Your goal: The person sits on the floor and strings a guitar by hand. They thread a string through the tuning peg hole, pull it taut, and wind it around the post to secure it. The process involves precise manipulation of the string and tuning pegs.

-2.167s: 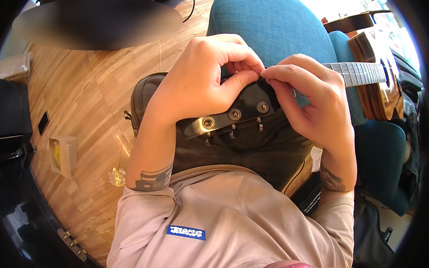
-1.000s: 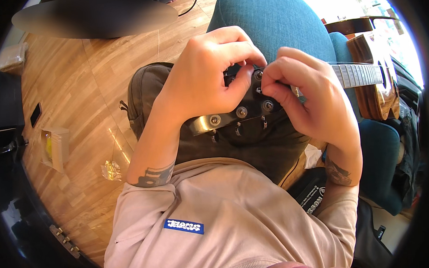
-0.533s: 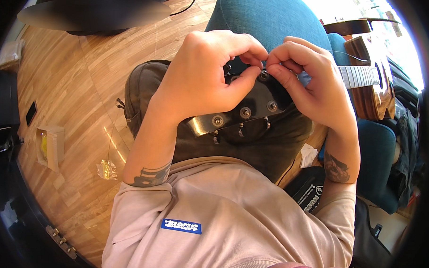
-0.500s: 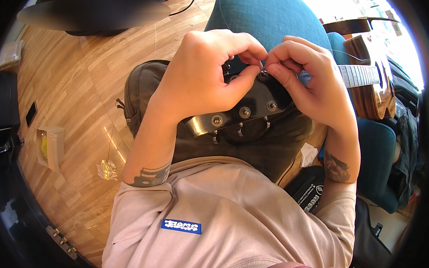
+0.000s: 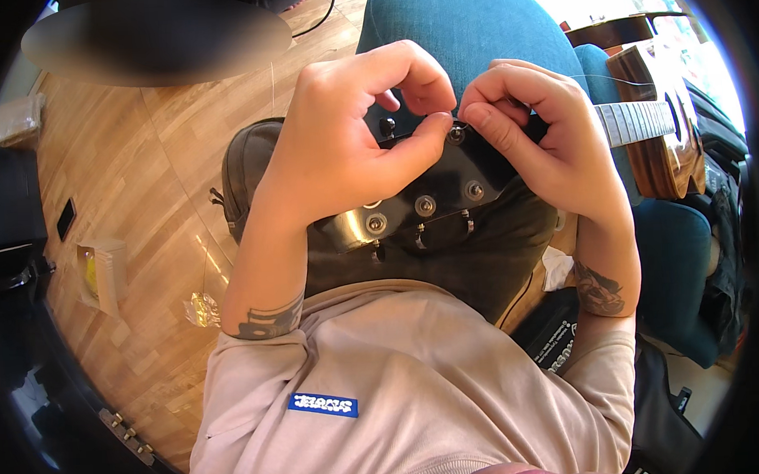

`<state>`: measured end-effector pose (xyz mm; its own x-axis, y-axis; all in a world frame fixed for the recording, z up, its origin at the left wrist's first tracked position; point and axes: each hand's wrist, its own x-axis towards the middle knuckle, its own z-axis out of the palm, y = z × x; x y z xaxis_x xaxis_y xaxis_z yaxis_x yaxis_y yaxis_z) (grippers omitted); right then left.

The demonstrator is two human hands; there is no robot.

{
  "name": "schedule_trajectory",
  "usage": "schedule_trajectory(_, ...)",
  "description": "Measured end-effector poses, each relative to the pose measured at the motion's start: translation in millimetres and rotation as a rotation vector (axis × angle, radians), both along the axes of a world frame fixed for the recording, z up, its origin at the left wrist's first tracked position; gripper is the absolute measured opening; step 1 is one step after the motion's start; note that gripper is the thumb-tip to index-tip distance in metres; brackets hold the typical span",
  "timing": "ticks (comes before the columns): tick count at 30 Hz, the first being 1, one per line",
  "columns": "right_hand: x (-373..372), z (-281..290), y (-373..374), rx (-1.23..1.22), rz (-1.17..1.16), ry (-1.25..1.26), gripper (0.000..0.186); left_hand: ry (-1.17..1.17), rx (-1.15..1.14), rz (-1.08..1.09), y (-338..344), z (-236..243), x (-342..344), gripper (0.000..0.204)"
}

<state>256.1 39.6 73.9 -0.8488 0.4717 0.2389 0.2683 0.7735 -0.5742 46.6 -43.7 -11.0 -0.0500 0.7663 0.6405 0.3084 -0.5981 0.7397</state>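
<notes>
An acoustic guitar lies across my lap, its black headstock (image 5: 444, 174) under my hands and its wooden body (image 5: 649, 165) at the right. Both hands meet over the far row of tuning posts, by one metal post (image 5: 455, 135). My left hand (image 5: 330, 143) is pinched, thumb against index finger, just beside that post. Close to it, my right hand (image 5: 548, 143) pinches too, fingers curled. A thin guitar string (image 5: 612, 80) arcs from the body toward my right hand; the stretch between the fingertips is barely visible. Several tuning posts (image 5: 425, 205) show along the near row.
A blue-green padded seat (image 5: 473, 33) stands beyond the guitar. On the wooden floor at left lie an opened small box (image 5: 105, 276), a crumpled clear wrapper (image 5: 202, 310) and a phone (image 5: 66, 219). An open black case (image 5: 34, 391) edges the lower left.
Both hands stay pinched at the same post. The left has shifted slightly left and up, and its other fingers have curled in more. The view has moved a little.
</notes>
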Motion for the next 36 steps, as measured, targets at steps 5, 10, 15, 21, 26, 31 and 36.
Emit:
schedule_trajectory(5, -1.6, 2.0, 0.3, -0.022, -0.010, 0.080, 0.010, -0.047, -0.051, 0.020, 2.0, 9.9, 1.7, 0.019)
schedule_trajectory(10, -5.1, 1.7, -3.7, 0.095, 0.021, 0.161, 0.009, -0.260, -0.131, -0.118, 5.3, 15.0, -1.8, 0.023)
schedule_trajectory(15, -1.2, -6.8, -5.3, 0.241, 0.053, 0.215, 0.011, -0.354, -0.295, -0.201, -0.2, 15.4, -5.1, 0.020)
schedule_trajectory(21, 11.5, -16.3, -11.3, 0.420, 0.077, 0.159, 0.015, -0.232, -0.405, -0.158, -4.7, 13.8, -0.3, 0.017)
schedule_trajectory(26, 17.1, -20.0, -13.8, 0.453, 0.088, 0.147, 0.017, -0.144, -0.545, -0.116, -10.5, 26.1, 1.8, 0.015)
schedule_trajectory(31, 14.2, -22.7, -11.8, 0.431, 0.033, 0.194, 0.019, -0.100, -0.437, -0.092, -10.4, 27.9, 7.1, 0.014)
schedule_trajectory(36, 15.9, -22.1, -11.1, 0.458, 0.029, 0.169, 0.019, -0.045, -0.364, -0.029, -12.8, 21.6, 10.2, 0.014)
